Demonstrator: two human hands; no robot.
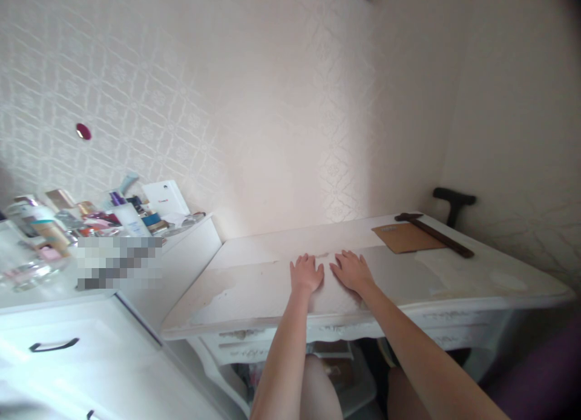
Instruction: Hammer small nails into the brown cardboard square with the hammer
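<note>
Left grip: nothing is held by the left hand (307,273); fingers slightly apart, palm down.
Right grip: likewise bare, the right hand (353,271) with fingers parted, set just beside the left.
White, patchily worn table with carved apron (254,287): touched by both hands near the middle of its top; the flat placement is judged to be for support.
Arm pose: forearms are extended forward and angled inward, thumbs facing across a narrow gap.
Flat brown rectangular card (403,238): laid at the right rear, apparently put aside from the hands.
Dark brown, long-handled, hammer-like tool (442,236): laid slantwise along the card's right edge; whether overlapping cannot be told.
White cabinet with black handles (195,259): placed left of the table, its top crowded with bottles (131,220).
</note>
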